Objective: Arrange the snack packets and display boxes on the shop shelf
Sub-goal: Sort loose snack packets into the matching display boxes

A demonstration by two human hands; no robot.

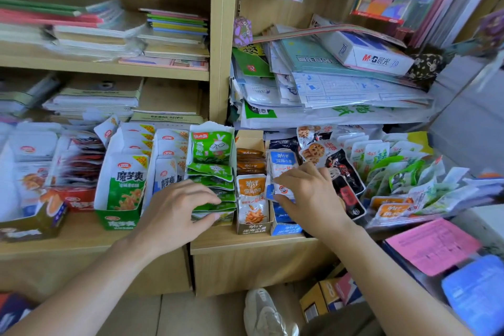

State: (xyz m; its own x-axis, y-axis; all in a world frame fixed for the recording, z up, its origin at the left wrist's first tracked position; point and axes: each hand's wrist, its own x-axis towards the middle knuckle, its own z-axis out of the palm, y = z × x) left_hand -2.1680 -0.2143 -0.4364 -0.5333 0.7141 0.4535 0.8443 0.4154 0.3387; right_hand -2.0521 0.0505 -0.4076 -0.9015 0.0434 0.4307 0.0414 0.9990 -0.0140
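- Nearest, low in the frame, two bare forearms reach up to the wooden shelf (pixel 245 243). The left hand (pixel 177 210) curls over the front of the green packets (pixel 211 172) at centre, fingers on top and thumb beneath, clamped on the stack.
- The right hand (pixel 311 196), just right of centre, pinches a blue-and-white packet (pixel 281 165) between fingertips and thumb, above its blue display box (pixel 286 229).
- The step in hand, I judge, is squaring up the centre rows — seating packets upright in their boxes.
- The next move likely calls for sliding the blue-and-white packet down into its box without buckling it, while the left hand steadies the neighbouring row.
- The packets are flat, glossy film pouches with sealed edges, and they probably slip against each other easily.
- The boxes are thin card, torn open at the top. The orange-packet display box (pixel 252 228) stands between the two hands.
- Right of centre, loose packets (pixel 395 174) lie fanned and unsorted — work remaining, by my reading.
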